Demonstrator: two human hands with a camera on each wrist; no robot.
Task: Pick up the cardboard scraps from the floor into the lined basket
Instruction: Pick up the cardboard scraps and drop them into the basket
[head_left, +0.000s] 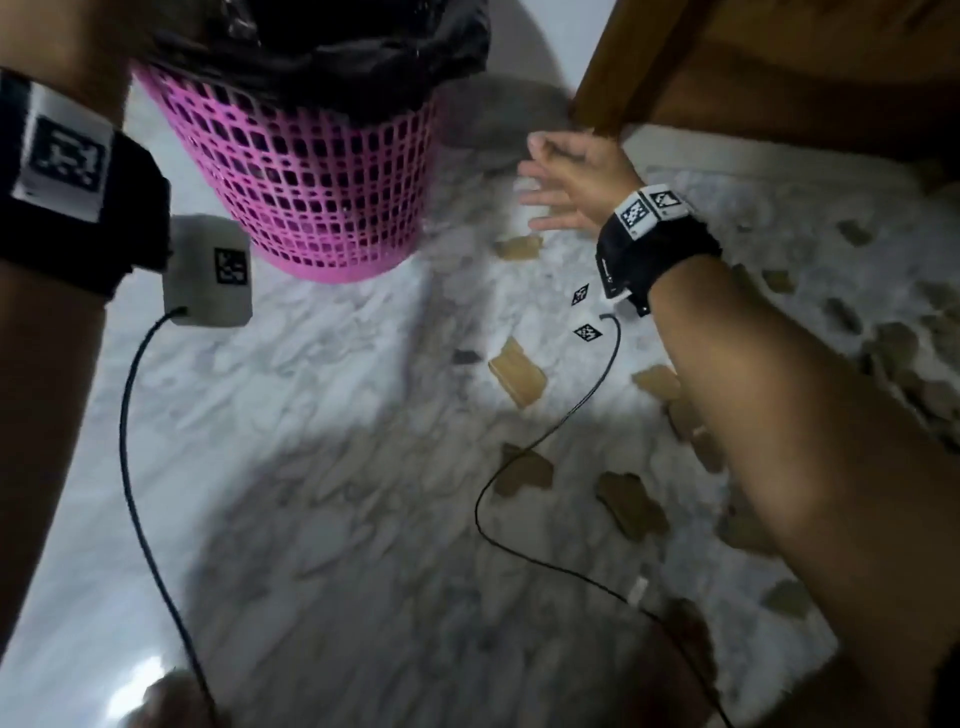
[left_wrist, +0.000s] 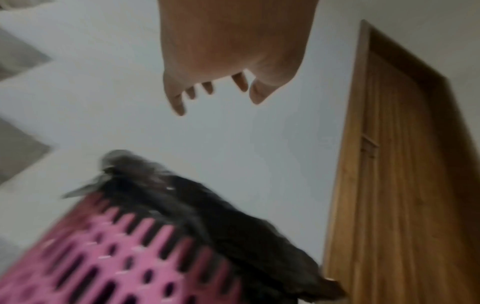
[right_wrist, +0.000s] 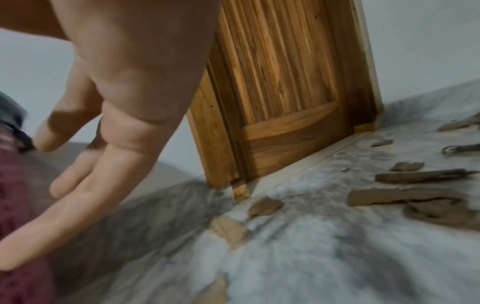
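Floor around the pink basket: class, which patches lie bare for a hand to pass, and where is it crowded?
Bare: the marble floor below the pink basket, left of the cardboard scraps. Crowded: the right side, under and beyond the right hand, toward the wooden door.

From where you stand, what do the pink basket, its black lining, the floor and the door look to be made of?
The basket: moulded plastic, judging by its even grid of holes. The lining: thin plastic bag, crinkled and slightly glossy. The floor: polished marble or marble-look tile, white with grey veins. The door: varnished wood, with visible grain.
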